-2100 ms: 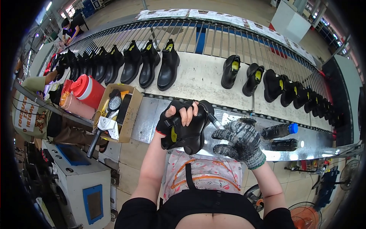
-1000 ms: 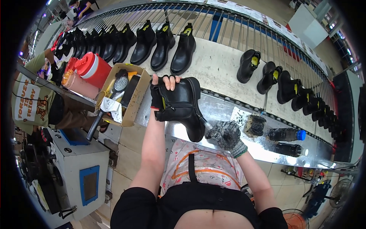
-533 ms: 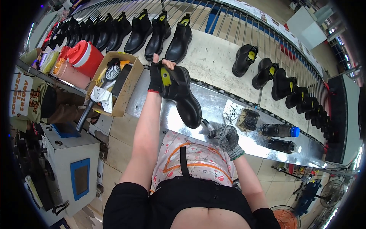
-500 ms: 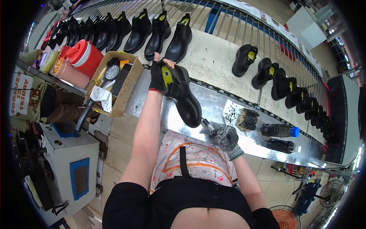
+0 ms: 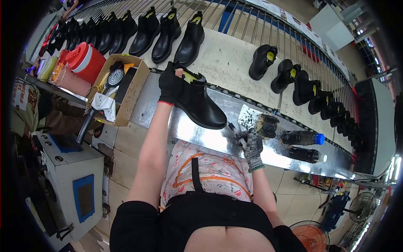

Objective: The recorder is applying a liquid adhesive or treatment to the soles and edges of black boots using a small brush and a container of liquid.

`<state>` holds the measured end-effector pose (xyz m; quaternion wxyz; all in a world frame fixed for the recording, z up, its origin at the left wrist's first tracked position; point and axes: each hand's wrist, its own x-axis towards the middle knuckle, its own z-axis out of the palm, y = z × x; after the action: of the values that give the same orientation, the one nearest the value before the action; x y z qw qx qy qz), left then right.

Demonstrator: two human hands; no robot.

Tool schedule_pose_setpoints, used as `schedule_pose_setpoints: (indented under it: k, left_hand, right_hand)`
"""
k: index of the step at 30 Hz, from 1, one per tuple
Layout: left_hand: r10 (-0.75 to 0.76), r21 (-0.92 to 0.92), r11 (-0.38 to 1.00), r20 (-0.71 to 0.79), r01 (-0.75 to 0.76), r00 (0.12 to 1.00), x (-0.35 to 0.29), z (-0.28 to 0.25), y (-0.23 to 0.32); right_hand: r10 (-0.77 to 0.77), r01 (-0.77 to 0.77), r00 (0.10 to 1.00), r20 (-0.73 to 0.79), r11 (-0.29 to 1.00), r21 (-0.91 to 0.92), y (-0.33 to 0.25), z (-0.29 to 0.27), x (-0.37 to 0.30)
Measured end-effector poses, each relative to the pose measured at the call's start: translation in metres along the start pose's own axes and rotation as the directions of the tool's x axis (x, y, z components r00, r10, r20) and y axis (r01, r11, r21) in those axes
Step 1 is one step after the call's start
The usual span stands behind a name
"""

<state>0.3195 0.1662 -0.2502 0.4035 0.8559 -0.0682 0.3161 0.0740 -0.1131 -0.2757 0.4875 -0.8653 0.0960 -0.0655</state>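
Note:
My left hand [image 5: 170,86], in a black glove with a red cuff and a bare thumb tip, grips a black ankle boot [image 5: 199,105] by its upper. The boot has a yellow-green lining and hangs over the shiny metal ledge [image 5: 189,133], toe pointing right and toward me. My right hand [image 5: 252,147], in a grey knitted glove, is closed around a slim brush-like tool [image 5: 242,143] with a pale handle and a dark tip. That tip is just right of the boot's toe, apparently apart from it. Beside my right hand lies a black-stained block [image 5: 268,126] on a smeared white sheet [image 5: 247,115].
Two bottles of dark liquid, one blue-capped [image 5: 299,137] and one white-capped [image 5: 306,154], lie at right. Black boots [image 5: 189,42] line the pale conveyor [image 5: 226,63] on both sides. At left are a cardboard box [image 5: 135,94] with a hairbrush [image 5: 115,77] and a red jug [image 5: 86,63].
The boot has been turned from toe-down to nearly level, its toe swinging up and right. My left hand has rotated with it. My right hand has turned more upright, moving slightly right.

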Motion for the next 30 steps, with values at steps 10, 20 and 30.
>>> schedule_pose_setpoints:
  k: [10,20,30]
  left_hand:
    - [-0.083,0.125,0.990,0.104,0.070,0.991,-0.045,-0.066,0.032]
    - [-0.134,0.152,0.982,0.119,0.115,0.984,-0.089,-0.110,0.083]
    - [-0.399,-0.184,0.800,0.547,0.571,0.736,-0.127,-0.136,0.128]
  right_hand:
    - [0.020,-0.045,0.993,-0.114,0.974,-0.222,-0.049,-0.017,-0.001]
    - [-0.113,0.102,0.991,-0.069,0.984,-0.149,-0.045,-0.016,0.002]
    - [0.094,-0.109,0.993,0.072,0.958,0.264,-0.077,-0.026,-0.004]
